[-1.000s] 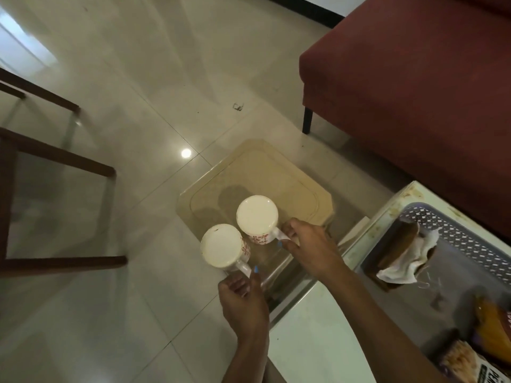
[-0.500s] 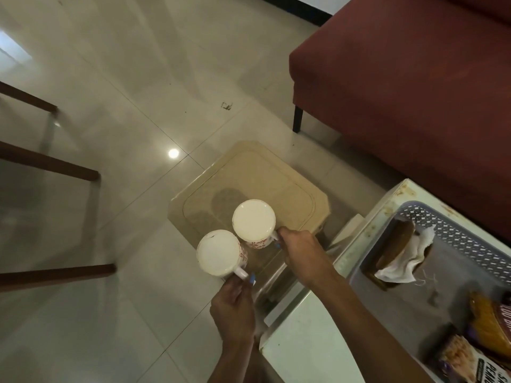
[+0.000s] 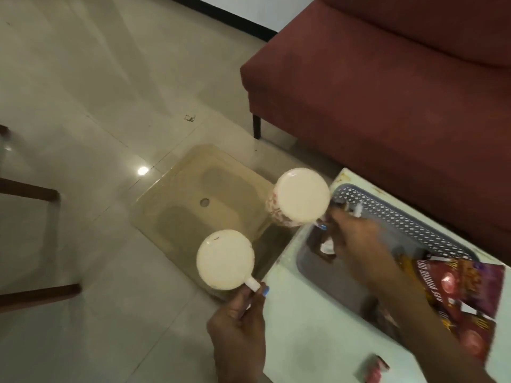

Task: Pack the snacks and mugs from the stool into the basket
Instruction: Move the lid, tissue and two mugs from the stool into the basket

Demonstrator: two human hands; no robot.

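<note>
**op:** Since you asked where I'm at: mid-carry with both mugs. My left hand (image 3: 237, 324) has its fingers curled round the handle of the near mug (image 3: 225, 259), which hangs over the 6 o'clock edge of the stool (image 3: 179, 208). My right hand (image 3: 356, 241) is pinching the handle of the far mug (image 3: 300, 196), and that one sits at about 3 o'clock off the stool, right at the basket (image 3: 414, 219) rim. Both mugs are off the seat and held mouth-away from me, so all I see is their pale round bottoms.

**reply:** So the stool's done? Snacks too?

**op:** Looks like it, nothing shows on the seat. The basket sits on the white table (image 3: 318, 341) at 3 o'clock from the stool, with a red snack packet (image 3: 456, 294) lying in its near end at roughly 5 o'clock. Something small and pink (image 3: 374, 369) lies on the table outside the basket; too blurry to say what it is.

**reply:** Next move?

**op:** My guess: bring the right mug over the rim and lower it into the free end at the basket's 11 o'clock side, then follow with the left one beside it. There's some crumpled stuff partly hidden under my right hand, so I'd want a flat patch of floor first. Ceramic on ceramic is the worry, so keep them from knocking together.
</note>
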